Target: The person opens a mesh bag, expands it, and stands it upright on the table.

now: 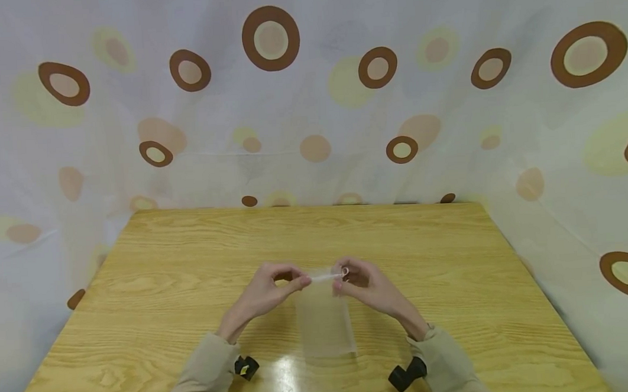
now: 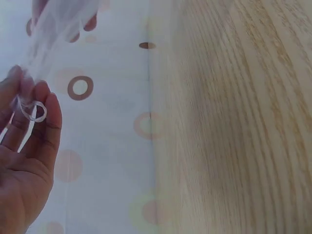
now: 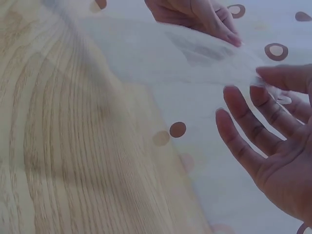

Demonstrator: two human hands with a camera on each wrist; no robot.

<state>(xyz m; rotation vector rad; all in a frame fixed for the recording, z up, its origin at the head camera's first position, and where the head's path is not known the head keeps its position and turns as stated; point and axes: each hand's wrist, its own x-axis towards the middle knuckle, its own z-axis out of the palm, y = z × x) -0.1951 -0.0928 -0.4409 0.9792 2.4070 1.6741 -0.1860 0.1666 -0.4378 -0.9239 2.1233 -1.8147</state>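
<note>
A translucent whitish pouch (image 1: pixel 326 325) of thin sheer material hangs upright between the two hands, its top edge nearly level. At its upper left corner, my left hand (image 1: pixel 268 288) pinches the edge between thumb and fingers. My right hand (image 1: pixel 369 288) pinches the opposite corner, and its other fingers are spread in the right wrist view. A small white cord loop (image 1: pixel 345 271) sticks out by the right fingers. In the left wrist view, another white cord loop (image 2: pixel 38 112) dangles at the left fingers. The pouch (image 3: pixel 161 56) looks thin, and no contents can be made out.
Below the hands lies a wood-grain table (image 1: pixel 189 250). A white curtain-like sheet (image 1: pixel 309 113) with brown and yellow circles surrounds its back and sides. Dark camera mounts (image 1: pixel 407 374) sit at both wrists, over light sleeves (image 1: pixel 208 367).
</note>
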